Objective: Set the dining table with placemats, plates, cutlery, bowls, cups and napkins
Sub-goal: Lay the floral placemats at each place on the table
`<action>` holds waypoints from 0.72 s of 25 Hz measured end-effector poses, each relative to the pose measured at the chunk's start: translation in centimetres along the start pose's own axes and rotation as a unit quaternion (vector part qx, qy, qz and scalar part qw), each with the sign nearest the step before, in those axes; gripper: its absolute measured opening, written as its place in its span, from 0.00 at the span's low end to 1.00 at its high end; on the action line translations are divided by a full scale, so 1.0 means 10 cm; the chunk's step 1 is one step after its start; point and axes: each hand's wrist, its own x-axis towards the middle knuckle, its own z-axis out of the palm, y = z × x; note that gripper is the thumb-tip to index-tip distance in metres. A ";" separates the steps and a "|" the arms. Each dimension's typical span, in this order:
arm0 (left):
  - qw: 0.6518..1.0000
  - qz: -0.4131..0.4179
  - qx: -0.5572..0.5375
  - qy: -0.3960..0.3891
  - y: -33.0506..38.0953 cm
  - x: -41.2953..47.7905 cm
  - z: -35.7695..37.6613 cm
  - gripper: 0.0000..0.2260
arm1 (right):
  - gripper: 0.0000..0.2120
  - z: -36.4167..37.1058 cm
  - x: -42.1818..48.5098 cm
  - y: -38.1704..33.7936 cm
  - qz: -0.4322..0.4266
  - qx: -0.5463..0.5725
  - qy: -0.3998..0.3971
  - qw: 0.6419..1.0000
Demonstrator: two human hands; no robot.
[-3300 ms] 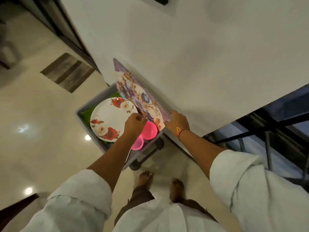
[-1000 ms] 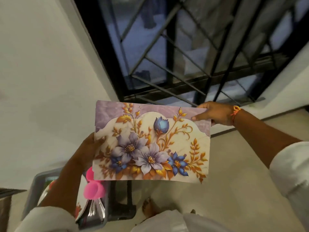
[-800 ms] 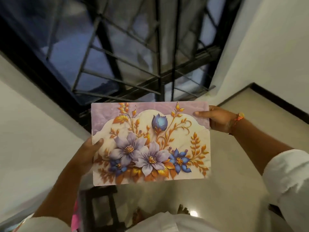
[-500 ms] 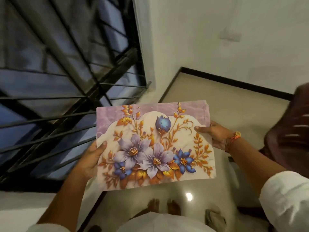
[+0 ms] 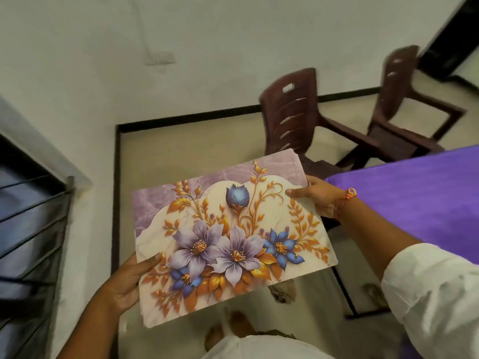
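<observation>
The person is on the first step, carrying the floral placemat (image 5: 233, 237) in the air, just left of the purple-covered worktop (image 5: 414, 203). The left hand (image 5: 124, 283) pinches its near-left edge and the right hand (image 5: 318, 200) its far-right edge, with the thumbs on top and the fingers hidden, probably curled beneath. Next, the mat needs swinging right and laying flat on the worktop.

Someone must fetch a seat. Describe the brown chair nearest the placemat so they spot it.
Find the table under the purple cloth on the right; two dark brown slatted plastic chairs stand past its far end. Take the left chair, whose base sits behind the top corner of the floral placemat; the right chair is farther off.
</observation>
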 end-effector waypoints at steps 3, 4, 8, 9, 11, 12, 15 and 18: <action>0.998 -0.031 0.016 -0.044 -0.11 0.27 0.22 0.18 | 0.18 -0.25 -0.42 0.20 0.015 0.005 0.063 0.998; 0.997 -0.044 0.015 -0.063 -0.15 0.32 0.30 0.19 | 0.17 -0.33 -0.55 0.30 0.019 0.009 0.083 0.996; 0.989 -0.090 0.027 -0.118 -0.36 0.53 0.65 0.17 | 0.18 -0.64 -1.10 0.80 0.001 0.048 0.157 0.986; 0.987 -0.099 0.033 -0.121 -0.42 0.57 0.75 0.17 | 0.18 -0.71 -1.26 0.94 -0.003 0.056 0.169 0.984; 0.983 -0.117 0.043 -0.138 -0.54 0.63 0.99 0.17 | 0.19 -0.84 -1.60 1.21 0.003 0.074 0.203 0.976; 0.981 -0.122 0.046 -0.145 -0.61 0.64 1.11 0.17 | 0.19 -0.88 -1.75 1.32 0.010 0.075 0.221 0.972; 0.975 -0.133 0.068 -0.165 -0.84 0.63 1.52 0.17 | 0.16 -1.11 -2.15 1.66 0.014 0.037 0.281 0.959; 0.973 -0.121 0.085 -0.176 -1.13 0.61 1.96 0.16 | 0.23 -1.52 -2.46 2.02 0.017 0.034 0.325 0.945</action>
